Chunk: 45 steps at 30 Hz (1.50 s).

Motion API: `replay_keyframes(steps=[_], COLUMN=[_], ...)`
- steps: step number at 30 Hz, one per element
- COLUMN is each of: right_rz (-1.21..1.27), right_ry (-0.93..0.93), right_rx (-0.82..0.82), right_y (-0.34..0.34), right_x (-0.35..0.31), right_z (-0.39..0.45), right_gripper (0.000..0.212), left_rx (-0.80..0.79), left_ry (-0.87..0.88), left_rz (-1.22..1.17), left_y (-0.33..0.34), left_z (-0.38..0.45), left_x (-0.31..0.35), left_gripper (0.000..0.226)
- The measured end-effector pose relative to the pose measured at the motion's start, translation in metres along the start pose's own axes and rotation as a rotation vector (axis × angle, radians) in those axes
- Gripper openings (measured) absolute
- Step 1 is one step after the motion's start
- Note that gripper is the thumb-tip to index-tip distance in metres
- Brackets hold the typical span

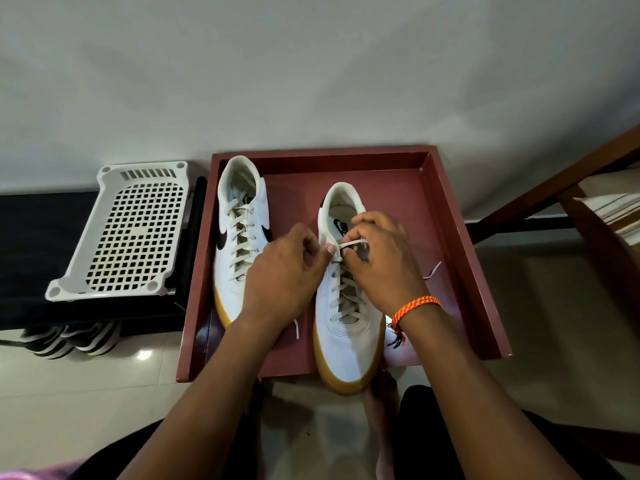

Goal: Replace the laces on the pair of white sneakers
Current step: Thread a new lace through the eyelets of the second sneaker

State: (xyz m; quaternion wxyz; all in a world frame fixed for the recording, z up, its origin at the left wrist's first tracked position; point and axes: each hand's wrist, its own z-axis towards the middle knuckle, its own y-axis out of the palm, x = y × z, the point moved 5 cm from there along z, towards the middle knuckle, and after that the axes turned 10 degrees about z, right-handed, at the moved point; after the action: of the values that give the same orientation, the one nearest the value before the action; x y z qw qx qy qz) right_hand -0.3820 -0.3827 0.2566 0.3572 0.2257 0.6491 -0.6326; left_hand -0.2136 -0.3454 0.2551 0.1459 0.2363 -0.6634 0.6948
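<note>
Right sneaker (348, 327): we see its long axis run near-to-far, toe toward us, overhanging the red tray (446, 216).
Left hand (287, 275): grip pinches the lace (353, 243).
Right hand (384, 258): grip holds that lace's loop.
Left sneaker (239, 237): parallel, laced.

Single head view — looking steeply down, close above tray (464, 258), facing wall (311, 64)

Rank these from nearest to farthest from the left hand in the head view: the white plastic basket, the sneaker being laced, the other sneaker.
From the left hand:
1. Sneaker being laced, just to its right, fingers at its lace.
2. Other sneaker, just left, partly under the hand; too close to rank against the first.
3. White plastic basket, far left, outside the tray.
</note>
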Motion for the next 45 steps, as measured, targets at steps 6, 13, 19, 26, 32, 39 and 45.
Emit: replay_keyframes(steps=[6, 13, 19, 26, 32, 39, 45], right_rz=[-0.005, 0.032, 0.103, 0.223, 0.366, 0.407, 0.561], right_ry=[-0.004, 0.007, 0.015, 0.125, 0.317, 0.526, 0.573], right_rx=[-0.002, 0.016, -0.058, -0.032, 0.049, -0.064, -0.170], right_y=[0.002, -0.002, -0.002, -0.008, -0.020, -0.017, -0.015], right_x=[0.000, 0.001, 0.000, 0.000, 0.018, 0.037, 0.025], right_z=[0.000, 0.000, -0.001, -0.005, 0.007, -0.001, -0.002], right_gripper=[0.010, 0.011, 0.028, 0.057, 0.021, 0.049, 0.030], left_rx=[0.004, -0.259, -0.264, -0.142, -0.143, -0.125, -0.230], left_ry=[0.032, -0.234, -0.272, -0.279, 0.034, -0.024, -0.092], left_rz=[-0.080, -1.025, -1.603, -1.135, 0.014, -0.311, -0.544], left_y=[0.010, -0.004, -0.030, -0.035, -0.003, 0.001, -0.004], left_z=[0.005, 0.006, 0.009, 0.008, 0.002, 0.013, 0.004], left_x=[-0.003, 0.002, -0.004, -0.007, -0.003, -0.009, 0.004], left_gripper=[0.017, 0.027, 0.017, 0.015, 0.027, 0.038, 0.035])
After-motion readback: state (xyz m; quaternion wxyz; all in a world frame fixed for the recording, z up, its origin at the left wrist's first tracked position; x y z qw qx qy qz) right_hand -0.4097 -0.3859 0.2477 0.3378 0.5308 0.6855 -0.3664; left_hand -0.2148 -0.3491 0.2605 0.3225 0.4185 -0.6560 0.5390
